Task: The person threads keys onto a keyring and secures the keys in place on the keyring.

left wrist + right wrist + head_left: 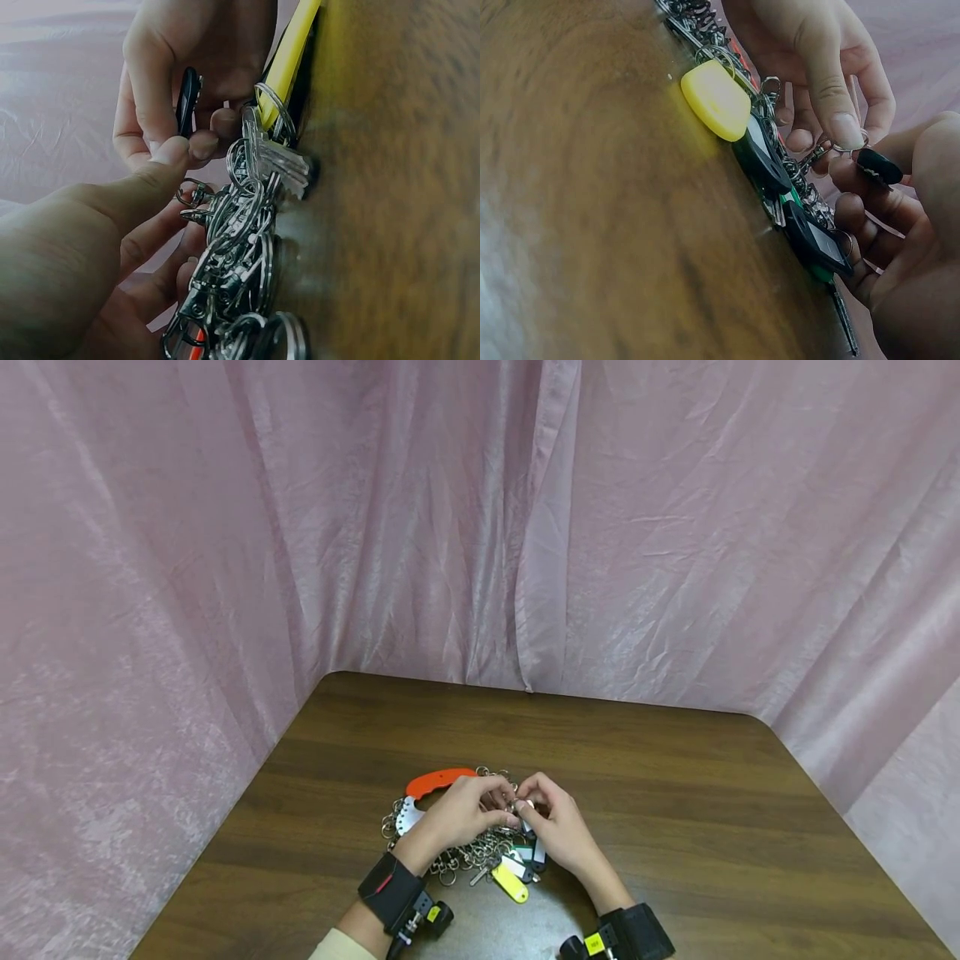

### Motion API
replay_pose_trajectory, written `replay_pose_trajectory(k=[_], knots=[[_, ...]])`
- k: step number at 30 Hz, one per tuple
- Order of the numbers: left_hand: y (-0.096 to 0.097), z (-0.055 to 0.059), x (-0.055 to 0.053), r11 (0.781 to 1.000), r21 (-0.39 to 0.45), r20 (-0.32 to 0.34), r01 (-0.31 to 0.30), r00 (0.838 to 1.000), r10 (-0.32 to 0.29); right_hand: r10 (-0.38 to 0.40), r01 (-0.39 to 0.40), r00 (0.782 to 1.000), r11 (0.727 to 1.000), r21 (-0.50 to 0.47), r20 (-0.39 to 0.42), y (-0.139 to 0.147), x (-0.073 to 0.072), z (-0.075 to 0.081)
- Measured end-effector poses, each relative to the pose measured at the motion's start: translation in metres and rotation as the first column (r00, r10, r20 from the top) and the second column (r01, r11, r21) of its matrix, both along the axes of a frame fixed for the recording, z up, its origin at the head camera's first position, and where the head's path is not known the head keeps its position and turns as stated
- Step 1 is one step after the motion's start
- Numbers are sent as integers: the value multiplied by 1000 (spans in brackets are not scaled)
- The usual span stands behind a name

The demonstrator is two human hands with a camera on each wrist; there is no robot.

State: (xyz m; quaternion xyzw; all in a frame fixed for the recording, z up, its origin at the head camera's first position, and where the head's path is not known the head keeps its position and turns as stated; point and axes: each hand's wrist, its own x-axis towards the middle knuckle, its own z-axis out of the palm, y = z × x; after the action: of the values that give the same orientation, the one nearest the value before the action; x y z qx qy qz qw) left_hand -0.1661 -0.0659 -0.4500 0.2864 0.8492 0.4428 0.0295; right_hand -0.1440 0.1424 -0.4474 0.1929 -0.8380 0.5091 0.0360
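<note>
My left hand (468,814) and right hand (558,831) meet over a heap of metal rings and swivel clasps (240,225) on the table. A small metal ring (864,138) is pinched under my left thumb, at the end of a clasp. Between the fingers of my right hand is a small black-headed piece (880,166), right beside that ring; its far end is hidden by the fingers. Near my right fingers lie black key tags (817,244) with pale labels. A yellow key tag (512,883) and a silver key (281,161) lie at the heap's near side.
An orange curved handle (438,781) and a white curved piece with holes (407,816) lie beyond my left hand. The brown wooden table (712,810) extends to both sides. Pink curtains (420,527) hang behind its far edge.
</note>
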Motion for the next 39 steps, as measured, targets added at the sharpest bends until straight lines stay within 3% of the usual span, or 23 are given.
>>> replay_pose_trajectory(k=[16,24,35,39], knots=[[2,0,-2,1000,-2,5,6,1000,-6,-27,27,1000,1000,0,15,4,-1,0],[1,2,1,999,-12,-37,29,999,-30,-15,15,999,1000,5,32,4,0,0],[0,5,1,1000,24,22,18,1000,-18,-21,21,1000,1000,-3,15,3,-2,-1],[-1,5,1,1000,10,4,19,1000,-19,-12,12,1000,1000,1,28,2,-1,0]])
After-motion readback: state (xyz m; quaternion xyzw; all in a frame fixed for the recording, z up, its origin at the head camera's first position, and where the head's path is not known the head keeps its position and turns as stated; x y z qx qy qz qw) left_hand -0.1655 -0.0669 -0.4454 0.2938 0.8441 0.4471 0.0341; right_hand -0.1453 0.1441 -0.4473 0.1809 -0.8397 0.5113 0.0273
